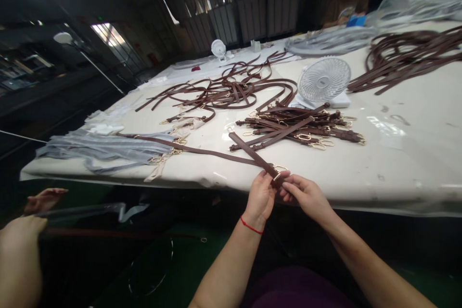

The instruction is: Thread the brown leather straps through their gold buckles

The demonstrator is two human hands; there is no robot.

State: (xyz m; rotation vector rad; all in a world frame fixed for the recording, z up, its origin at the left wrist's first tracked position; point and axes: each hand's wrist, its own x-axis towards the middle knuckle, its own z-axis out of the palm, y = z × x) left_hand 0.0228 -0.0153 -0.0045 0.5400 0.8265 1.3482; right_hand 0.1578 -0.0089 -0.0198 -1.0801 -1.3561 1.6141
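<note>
Left hand [260, 197]: narrow pinch on the buckle end of a brown leather strap [252, 156], a red cord [251, 227] around my wrist.
Right hand [305, 197]: also narrow, fingertips closed on that same end, just beside my left hand.
Strap: its gold buckle [276, 172] sits above my grip, and its free end tilts far and left over the table.
Near edge: my hands hover just off the white-covered table [407, 163], over the dark floor.
Next out: a pile of short buckled straps [288, 130] lies just far of the strap's free end, with a tangle of long straps [224, 91] beyond.
Left: a grey plastic-wrapped bundle [101, 151] lies at the edge.
Right: a white desk fan [324, 79] stands beside coiled straps [404, 60].
Near left corner: a co-worker's hands [31, 221] hold a clear plastic sheet [79, 211], well apart from mine.
</note>
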